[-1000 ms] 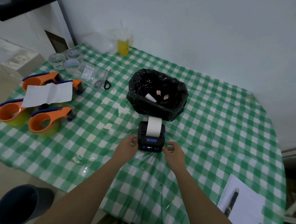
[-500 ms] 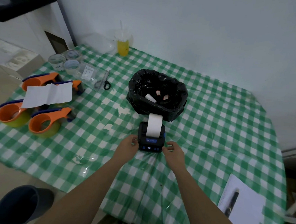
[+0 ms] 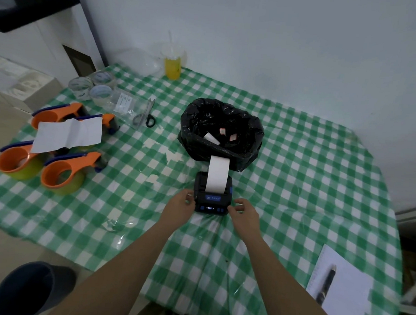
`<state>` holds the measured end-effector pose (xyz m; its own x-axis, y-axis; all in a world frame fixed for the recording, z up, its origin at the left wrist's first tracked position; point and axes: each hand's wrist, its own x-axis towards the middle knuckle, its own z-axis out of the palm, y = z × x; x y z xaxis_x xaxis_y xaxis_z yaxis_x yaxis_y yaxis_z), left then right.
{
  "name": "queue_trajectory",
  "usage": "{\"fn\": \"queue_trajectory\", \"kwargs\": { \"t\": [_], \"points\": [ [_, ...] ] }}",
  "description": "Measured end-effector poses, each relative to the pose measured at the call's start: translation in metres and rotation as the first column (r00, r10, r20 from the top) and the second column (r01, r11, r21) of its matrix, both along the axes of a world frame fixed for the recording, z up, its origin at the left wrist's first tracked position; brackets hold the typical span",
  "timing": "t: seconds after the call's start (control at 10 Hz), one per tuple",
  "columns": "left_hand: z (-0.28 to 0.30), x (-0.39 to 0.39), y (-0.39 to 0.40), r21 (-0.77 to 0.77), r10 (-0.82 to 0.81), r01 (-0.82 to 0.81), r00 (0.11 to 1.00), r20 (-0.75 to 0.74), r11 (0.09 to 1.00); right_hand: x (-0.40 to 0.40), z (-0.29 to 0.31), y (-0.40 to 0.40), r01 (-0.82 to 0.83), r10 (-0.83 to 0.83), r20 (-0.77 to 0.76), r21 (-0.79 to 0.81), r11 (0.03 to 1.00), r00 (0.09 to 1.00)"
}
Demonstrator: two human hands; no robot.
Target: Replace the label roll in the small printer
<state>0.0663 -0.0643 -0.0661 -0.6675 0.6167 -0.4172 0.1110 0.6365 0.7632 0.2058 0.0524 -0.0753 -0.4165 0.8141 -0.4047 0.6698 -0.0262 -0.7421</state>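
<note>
A small black printer (image 3: 211, 201) with blue buttons and a lit display sits on the green checked tablecloth, near the middle of the table. A white label strip (image 3: 217, 173) runs out of its top slot toward the far side. My left hand (image 3: 178, 208) rests against the printer's left side, fingers curled on its edge. My right hand (image 3: 243, 212) touches its right side the same way. The lid looks closed around the strip.
A bin lined with a black bag (image 3: 222, 131) stands just behind the printer, holding paper scraps. Orange tape dispensers (image 3: 64, 173) and a white sheet (image 3: 68, 134) lie at left, scissors (image 3: 145, 117) and tape rolls (image 3: 94, 87) beyond. A notepad with pen (image 3: 337, 289) lies at front right. A yellow drink (image 3: 173, 66) stands by the wall.
The white label strip has fed out a little farther toward the bin. Both hands stay at the printer's sides.
</note>
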Motion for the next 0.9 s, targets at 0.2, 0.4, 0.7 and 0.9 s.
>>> {"fn": "queue_trajectory", "kwargs": {
  "t": [0.2, 0.4, 0.7, 0.9],
  "points": [
    [0.002, 0.0, -0.001, 0.01, -0.007, 0.007, 1.0, 0.003, 1.0, -0.001, 0.002, -0.002, -0.007, 0.007, 0.005, -0.003, 1.0, 1.0],
    [0.003, -0.001, -0.002, 0.014, -0.006, 0.006, 1.0, 0.013, 1.0, -0.001, 0.004, -0.003, -0.01, 0.01, 0.008, -0.001, 1.0, 1.0],
    [0.008, -0.003, 0.002, 0.015, -0.001, 0.001, 1.0, 0.03, 1.0, -0.005, 0.01, -0.002, 0.01, -0.01, -0.008, -0.02, 1.0, 1.0],
    [0.019, -0.001, 0.002, 0.043, 0.019, -0.019, 1.0, -0.001, 0.999, -0.005, 0.022, -0.002, 0.028, -0.029, -0.064, -0.005, 1.0, 0.998]
  ]
}}
